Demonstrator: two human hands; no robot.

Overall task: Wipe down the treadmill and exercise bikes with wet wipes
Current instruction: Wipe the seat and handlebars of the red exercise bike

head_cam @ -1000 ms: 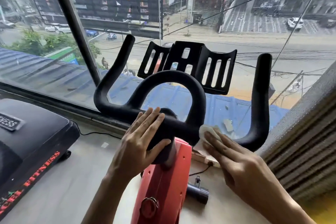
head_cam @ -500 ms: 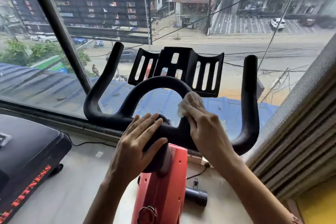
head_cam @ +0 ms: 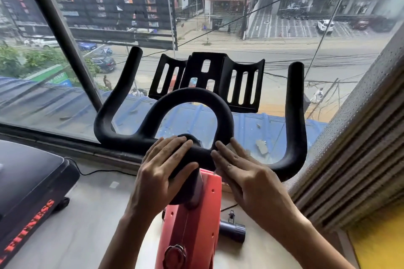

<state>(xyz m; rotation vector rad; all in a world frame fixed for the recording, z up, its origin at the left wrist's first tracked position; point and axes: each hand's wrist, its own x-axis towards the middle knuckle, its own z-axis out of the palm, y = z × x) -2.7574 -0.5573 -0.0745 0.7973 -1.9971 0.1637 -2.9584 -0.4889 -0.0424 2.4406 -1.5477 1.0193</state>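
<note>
Exercise bike (head_cam: 192, 225): red frame, black padded handlebar (head_cam: 122, 142). It stood directly beneath and ahead of both hands, facing a window (head_cam: 65, 98).

Left hand (head_cam: 161, 170): wrapped over the bar's centre above the stem, fingers on top, thumb beneath. The grip was judged to steady the bar against rubbing.

Right hand (head_cam: 247, 172): just beside the left, on the bar where the loop meets the crossbar. Its fingers were straight and pressed flat, not curled.

Wet wipe: not plainly visible. It was judged to be trapped under the right fingers, which would explain the flat press.

Slotted device holder (head_cam: 209, 76): beyond both hands, untouched.

Treadmill (head_cam: 28, 181): well to the left of the left hand, on the floor (head_cam: 87, 214).
</note>
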